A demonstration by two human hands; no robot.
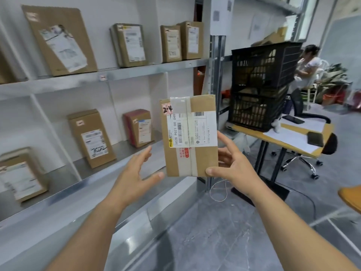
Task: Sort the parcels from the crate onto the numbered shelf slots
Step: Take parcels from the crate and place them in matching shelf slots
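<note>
right hand (232, 165) grips a taped brown parcel (190, 135) marked 2-4 by its lower corner, upright before the shelf (109, 74); left hand (136, 171) spread empty beside it

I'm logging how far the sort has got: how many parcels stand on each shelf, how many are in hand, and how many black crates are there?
Upper-shelf parcels: 4
Lower-shelf parcels: 3
Held parcel, in the right hand: 1
Black crates: 2
Total: 10
A cut-off brown shape at the left edge is not counted.
</note>
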